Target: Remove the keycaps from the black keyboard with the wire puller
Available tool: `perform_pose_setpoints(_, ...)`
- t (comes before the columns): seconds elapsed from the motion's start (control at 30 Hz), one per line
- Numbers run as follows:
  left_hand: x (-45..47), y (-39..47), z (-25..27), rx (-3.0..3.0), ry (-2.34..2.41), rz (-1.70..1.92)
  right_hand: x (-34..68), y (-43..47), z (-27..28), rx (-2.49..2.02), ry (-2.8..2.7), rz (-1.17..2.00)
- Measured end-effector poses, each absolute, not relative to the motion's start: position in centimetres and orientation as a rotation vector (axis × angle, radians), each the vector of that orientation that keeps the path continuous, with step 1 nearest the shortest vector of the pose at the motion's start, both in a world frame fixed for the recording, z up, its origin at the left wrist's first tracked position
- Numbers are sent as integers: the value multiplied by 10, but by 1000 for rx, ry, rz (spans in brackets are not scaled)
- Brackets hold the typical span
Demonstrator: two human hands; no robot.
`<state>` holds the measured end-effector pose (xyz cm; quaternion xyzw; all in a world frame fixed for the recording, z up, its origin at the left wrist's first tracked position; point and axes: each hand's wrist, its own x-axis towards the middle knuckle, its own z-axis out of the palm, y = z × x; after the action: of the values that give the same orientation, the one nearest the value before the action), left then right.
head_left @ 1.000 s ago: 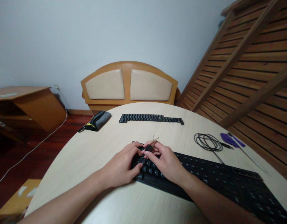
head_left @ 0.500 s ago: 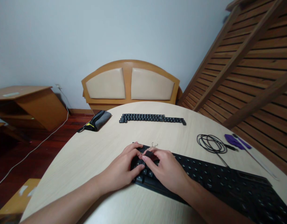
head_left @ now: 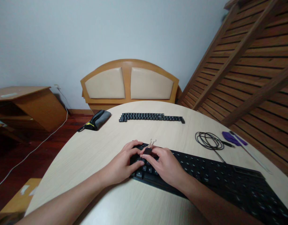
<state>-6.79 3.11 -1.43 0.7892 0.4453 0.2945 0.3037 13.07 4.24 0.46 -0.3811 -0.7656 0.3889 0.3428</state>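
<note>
Keyboard [head_left: 219, 178], slanting nearer toward right; pronged tool [head_left: 147, 151], wire ends pointing away

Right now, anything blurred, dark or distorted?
Head view, lower right: the keyboard darkens, most legends too soft to read; head view, centre: the black piece in the right hand's fingers shows little detail; head view, left: the floor is dim; head view, right: the slatted panel's lean may be wide-angle distortion.

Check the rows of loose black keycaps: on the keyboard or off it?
Off: the keycaps sit directly on the tabletop, beyond the keyboard, with bare surface between them.
</note>
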Motion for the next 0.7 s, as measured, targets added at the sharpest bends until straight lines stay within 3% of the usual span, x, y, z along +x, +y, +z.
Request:
perform_pose_setpoints(0.37,-67,30,-12,2127,1162,768,127,46,-3,-954,-1581,1345)
perform_pose_setpoints(0.7,-65,31,-11,2049,1183,836,127,52,-5,-1023,-1446,1268)
